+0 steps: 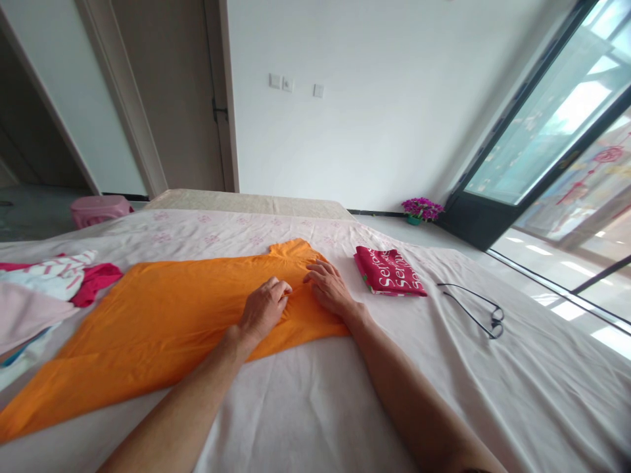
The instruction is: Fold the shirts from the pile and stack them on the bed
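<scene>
An orange shirt point(182, 295) lies spread sideways over the bed, its surface lightly creased. My left hand point(263, 309) has its fingers curled together on the cloth, pinching a small fold of it near the shirt's right part. Just right of it, my right hand point(329, 287) rests on the shirt with fingers stretched out and slightly spread. The shirt's narrow upper end sticks out beyond my right hand, and its lower left end reaches the picture's edge. To the right of my right hand sits a folded red cloth point(389, 270) with white lettering.
Glasses point(494, 322) lie on the pale bedsheet point(300, 407) at right. A heap of clothes point(42, 289), pink, white and red, is at left. Beyond the bed are a pink stool point(101, 209), purple flowers point(422, 208) in a green pot, and a dark-framed glass door point(537, 138).
</scene>
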`<state>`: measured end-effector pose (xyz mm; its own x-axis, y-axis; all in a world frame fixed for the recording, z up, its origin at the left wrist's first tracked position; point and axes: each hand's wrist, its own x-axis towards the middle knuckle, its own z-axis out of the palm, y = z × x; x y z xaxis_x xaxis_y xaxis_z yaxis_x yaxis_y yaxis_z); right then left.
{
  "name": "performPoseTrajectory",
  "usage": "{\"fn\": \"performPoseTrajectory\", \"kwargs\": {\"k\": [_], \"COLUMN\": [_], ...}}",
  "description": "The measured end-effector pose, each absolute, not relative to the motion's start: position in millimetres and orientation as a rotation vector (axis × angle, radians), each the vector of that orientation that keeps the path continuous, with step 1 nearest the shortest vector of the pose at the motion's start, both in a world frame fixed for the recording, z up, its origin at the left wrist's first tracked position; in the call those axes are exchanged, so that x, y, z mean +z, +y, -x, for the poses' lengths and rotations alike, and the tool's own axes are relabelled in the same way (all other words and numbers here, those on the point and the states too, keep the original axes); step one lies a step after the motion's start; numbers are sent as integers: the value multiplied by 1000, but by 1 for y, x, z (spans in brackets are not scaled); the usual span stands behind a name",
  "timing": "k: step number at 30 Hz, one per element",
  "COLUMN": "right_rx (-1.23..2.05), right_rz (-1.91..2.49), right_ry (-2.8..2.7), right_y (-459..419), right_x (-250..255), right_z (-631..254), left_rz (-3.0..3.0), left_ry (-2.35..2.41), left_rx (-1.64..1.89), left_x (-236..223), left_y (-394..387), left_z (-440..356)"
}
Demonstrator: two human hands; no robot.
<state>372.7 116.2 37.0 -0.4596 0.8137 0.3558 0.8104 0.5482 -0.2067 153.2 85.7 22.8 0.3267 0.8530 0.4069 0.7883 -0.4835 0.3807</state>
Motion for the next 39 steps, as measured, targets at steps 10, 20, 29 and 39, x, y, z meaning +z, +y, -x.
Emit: {"fn": "performPoseTrajectory", "kwargs": {"k": [10, 20, 29, 39], "right_rx": [107, -15, -99, -96], "right_rz": [1235, 1483, 1731, 1763], "right_ry": [-2437, -2309, -2198, -2201], "right_y": [120, 121, 117, 120], "right_x": [39, 40, 44, 41], "right_z": [-372, -381, -375, -377], "left_rz": [-2463, -2328, -2253, -2252], "left_ry": [1519, 1703, 1843, 1910], "left_rx": [855, 768, 683, 639], "left_x": [24, 27, 26, 27], "left_y": [83, 86, 90, 88], "left_z": [-153, -153, -158, -160]}}
